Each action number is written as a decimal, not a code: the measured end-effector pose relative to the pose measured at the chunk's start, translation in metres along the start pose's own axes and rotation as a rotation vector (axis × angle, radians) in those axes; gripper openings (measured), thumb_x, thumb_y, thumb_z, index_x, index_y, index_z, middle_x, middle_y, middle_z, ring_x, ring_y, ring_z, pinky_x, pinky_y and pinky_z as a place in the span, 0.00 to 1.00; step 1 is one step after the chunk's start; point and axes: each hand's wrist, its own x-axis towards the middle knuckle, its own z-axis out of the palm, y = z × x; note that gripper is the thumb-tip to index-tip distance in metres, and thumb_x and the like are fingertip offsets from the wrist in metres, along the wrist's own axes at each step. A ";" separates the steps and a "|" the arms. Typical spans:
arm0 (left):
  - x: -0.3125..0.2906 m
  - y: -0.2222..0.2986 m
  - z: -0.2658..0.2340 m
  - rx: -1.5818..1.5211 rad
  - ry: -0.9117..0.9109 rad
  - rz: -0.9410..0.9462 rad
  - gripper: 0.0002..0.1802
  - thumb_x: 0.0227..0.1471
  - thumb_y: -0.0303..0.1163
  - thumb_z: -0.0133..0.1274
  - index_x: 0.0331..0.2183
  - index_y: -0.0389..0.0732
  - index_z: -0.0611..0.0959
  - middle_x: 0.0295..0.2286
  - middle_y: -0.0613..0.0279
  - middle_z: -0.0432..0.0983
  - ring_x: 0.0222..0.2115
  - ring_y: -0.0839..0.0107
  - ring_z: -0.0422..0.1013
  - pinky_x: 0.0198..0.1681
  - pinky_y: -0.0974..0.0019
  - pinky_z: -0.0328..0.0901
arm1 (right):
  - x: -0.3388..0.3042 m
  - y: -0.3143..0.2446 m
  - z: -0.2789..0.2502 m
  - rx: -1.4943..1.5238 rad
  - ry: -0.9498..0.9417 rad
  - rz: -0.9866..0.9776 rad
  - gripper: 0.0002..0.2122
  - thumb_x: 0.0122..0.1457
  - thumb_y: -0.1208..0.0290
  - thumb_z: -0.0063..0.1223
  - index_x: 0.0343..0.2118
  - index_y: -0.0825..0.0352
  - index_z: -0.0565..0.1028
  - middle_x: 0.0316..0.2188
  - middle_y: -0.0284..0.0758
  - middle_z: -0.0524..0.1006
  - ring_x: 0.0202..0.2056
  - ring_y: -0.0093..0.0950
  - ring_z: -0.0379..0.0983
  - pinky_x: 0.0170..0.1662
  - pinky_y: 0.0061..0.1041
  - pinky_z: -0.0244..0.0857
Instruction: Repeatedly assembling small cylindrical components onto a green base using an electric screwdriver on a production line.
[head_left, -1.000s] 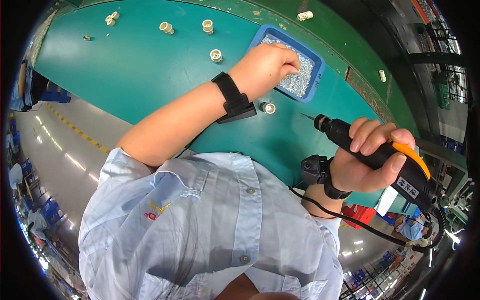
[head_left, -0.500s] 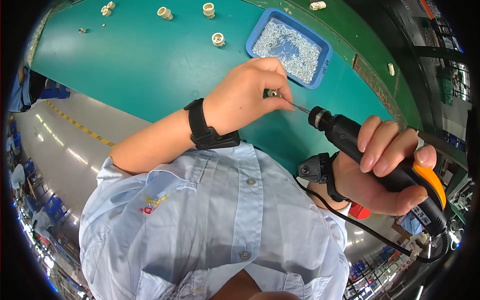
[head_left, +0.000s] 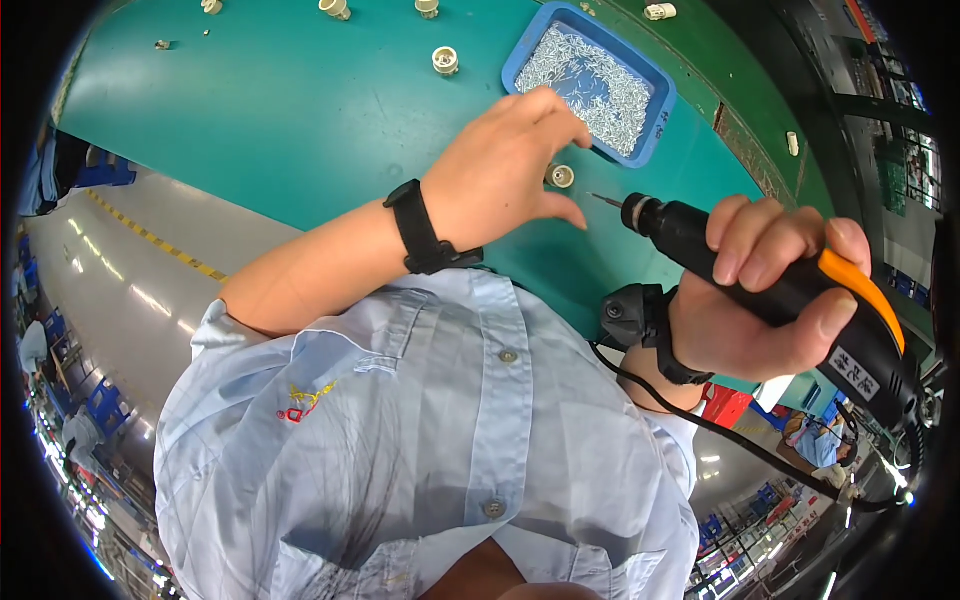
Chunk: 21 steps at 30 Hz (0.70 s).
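My left hand (head_left: 500,172) is spread, its thumb and fingers apart around a small round cream fitting (head_left: 562,177) with metal inside. The hand partly hides this fitting, and whether they touch I cannot tell. My right hand (head_left: 725,330) grips a black electric screwdriver (head_left: 690,232) with an orange lever. Its thin bit points left toward the fitting, with a gap between them. Beyond my left fingers lies a blue tray (head_left: 664,112) holding a heap of small silvery screws (head_left: 612,105).
Another cream fitting (head_left: 445,61) stands on the green tabletop (head_left: 250,120), with several more along the far edge. Two white pieces rest on the green ledge (head_left: 740,95) at right. A black cable (head_left: 740,455) runs below my right wrist.
My left thumb and fingers have parted from their pinch beside the screwdriver bit, exposing more of the fitting. The bit is now apart from my fingertips. The view has shifted slightly.
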 end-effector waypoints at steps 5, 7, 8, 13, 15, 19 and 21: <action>-0.002 -0.016 -0.006 -0.153 -0.392 -0.235 0.14 0.35 0.28 0.63 0.30 0.40 0.81 0.25 0.61 0.74 0.27 0.62 0.71 0.33 0.66 0.66 | 0.000 0.012 -0.001 0.031 0.092 -0.001 0.19 0.58 0.53 0.42 0.42 0.66 0.63 0.14 0.32 0.64 0.14 0.24 0.60 0.20 0.26 0.57; -0.003 -0.021 -0.006 -0.285 -0.421 -0.255 0.16 0.35 0.27 0.62 0.32 0.39 0.80 0.26 0.59 0.77 0.27 0.63 0.73 0.32 0.67 0.67 | 0.000 0.017 0.003 0.022 0.077 0.001 0.18 0.58 0.54 0.38 0.41 0.64 0.67 0.15 0.30 0.62 0.15 0.22 0.57 0.22 0.23 0.53; -0.004 -0.021 -0.005 -0.286 -0.425 -0.255 0.16 0.35 0.27 0.62 0.32 0.39 0.80 0.26 0.59 0.77 0.27 0.63 0.73 0.32 0.67 0.67 | 0.000 0.019 0.005 0.020 0.080 0.001 0.18 0.58 0.54 0.38 0.41 0.64 0.67 0.15 0.30 0.62 0.15 0.22 0.57 0.22 0.23 0.53; -0.005 -0.022 -0.005 -0.427 -0.440 -0.338 0.16 0.37 0.20 0.60 0.35 0.36 0.80 0.29 0.61 0.77 0.29 0.75 0.72 0.33 0.72 0.67 | -0.001 0.027 0.014 -0.114 0.148 0.049 0.16 0.58 0.55 0.39 0.39 0.64 0.65 0.14 0.31 0.62 0.14 0.23 0.57 0.21 0.24 0.54; -0.005 -0.021 -0.006 -0.437 -0.443 -0.353 0.15 0.37 0.19 0.59 0.34 0.35 0.80 0.29 0.61 0.78 0.30 0.76 0.72 0.34 0.72 0.67 | -0.002 0.032 0.015 -0.152 0.156 0.091 0.15 0.58 0.55 0.39 0.38 0.64 0.64 0.14 0.31 0.61 0.13 0.23 0.57 0.21 0.25 0.55; -0.005 -0.022 -0.006 -0.408 -0.437 -0.332 0.14 0.37 0.24 0.60 0.32 0.38 0.80 0.27 0.58 0.78 0.29 0.65 0.74 0.33 0.67 0.67 | -0.001 0.041 0.012 0.016 0.143 0.019 0.14 0.54 0.66 0.52 0.35 0.71 0.63 0.12 0.35 0.66 0.13 0.25 0.63 0.18 0.25 0.63; -0.006 -0.023 -0.006 -0.397 -0.432 -0.324 0.14 0.37 0.25 0.60 0.32 0.38 0.80 0.27 0.58 0.78 0.29 0.64 0.74 0.33 0.67 0.67 | 0.001 0.042 0.013 0.015 0.117 0.035 0.14 0.54 0.66 0.52 0.34 0.71 0.63 0.12 0.35 0.66 0.13 0.24 0.63 0.17 0.25 0.63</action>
